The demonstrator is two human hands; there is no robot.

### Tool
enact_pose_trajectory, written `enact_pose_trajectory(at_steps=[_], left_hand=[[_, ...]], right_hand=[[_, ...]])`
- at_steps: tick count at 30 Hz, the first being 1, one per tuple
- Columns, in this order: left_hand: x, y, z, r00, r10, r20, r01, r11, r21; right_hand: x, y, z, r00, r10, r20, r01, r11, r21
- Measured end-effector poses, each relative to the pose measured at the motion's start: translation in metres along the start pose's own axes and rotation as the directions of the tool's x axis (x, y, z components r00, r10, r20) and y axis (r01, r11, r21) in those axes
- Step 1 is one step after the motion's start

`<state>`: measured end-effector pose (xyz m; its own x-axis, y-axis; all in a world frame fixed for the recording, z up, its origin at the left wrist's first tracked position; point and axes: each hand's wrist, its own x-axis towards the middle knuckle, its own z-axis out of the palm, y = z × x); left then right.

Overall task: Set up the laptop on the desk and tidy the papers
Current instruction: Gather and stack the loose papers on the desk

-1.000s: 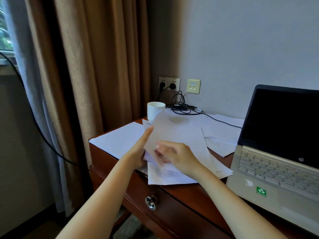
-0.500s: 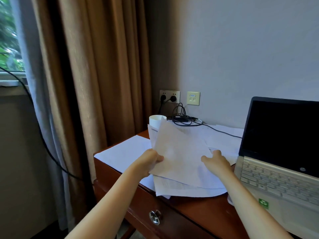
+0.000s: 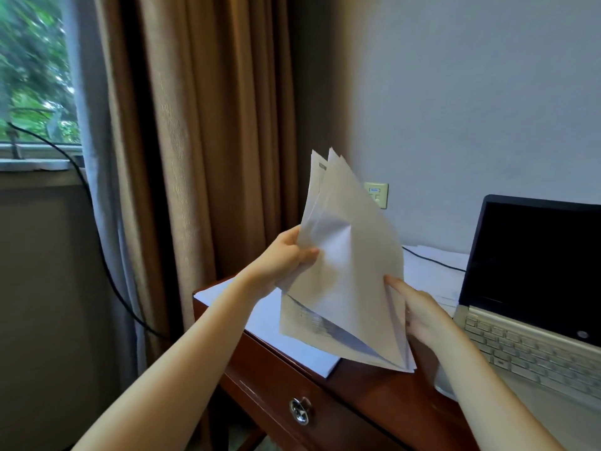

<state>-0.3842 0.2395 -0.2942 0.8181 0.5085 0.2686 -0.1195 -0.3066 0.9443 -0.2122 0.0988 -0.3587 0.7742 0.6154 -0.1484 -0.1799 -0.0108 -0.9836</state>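
A stack of white papers (image 3: 349, 271) stands nearly upright above the wooden desk (image 3: 367, 388), its lower corner close to the desk top. My left hand (image 3: 286, 255) grips the stack's left edge. My right hand (image 3: 419, 310) holds the right edge, thumb on the front. The silver laptop (image 3: 533, 323) sits open at the right with a dark screen. Another white sheet (image 3: 260, 307) lies flat on the desk's left corner, and more sheets (image 3: 432, 271) lie behind the stack near the wall.
Brown curtains (image 3: 201, 141) hang left of the desk beside a window (image 3: 32, 76). A wall plate (image 3: 377, 193) shows behind the papers, and a black cable (image 3: 432, 260) runs to the laptop. The desk has a drawer knob (image 3: 300, 410) in front.
Both hands lifted the gathered papers off the desk and tipped them upright. The stack now hides the cup and the power socket. The view tilted upward.
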Motion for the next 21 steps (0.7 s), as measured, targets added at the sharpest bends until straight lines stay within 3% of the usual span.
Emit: enact_pose_trajectory(at_steps=[2, 7, 21], left_hand=[[0.000, 0.000, -0.001, 0.998, 0.040, -0.055, -0.038, 0.998, 0.043], [0.004, -0.007, -0.001, 0.971, 0.144, -0.191, -0.116, 0.982, 0.149], [0.023, -0.017, 0.008, 0.933, 0.148, -0.328, -0.152, 0.988, 0.015]], right_hand=[[-0.001, -0.001, 0.002, 0.986, -0.155, -0.055, 0.160, 0.981, 0.112], [-0.002, -0.008, 0.003, 0.882, -0.394, -0.259, 0.436, 0.891, 0.128], [0.011, -0.009, 0.007, 0.843, -0.520, -0.139, 0.523, 0.852, -0.013]])
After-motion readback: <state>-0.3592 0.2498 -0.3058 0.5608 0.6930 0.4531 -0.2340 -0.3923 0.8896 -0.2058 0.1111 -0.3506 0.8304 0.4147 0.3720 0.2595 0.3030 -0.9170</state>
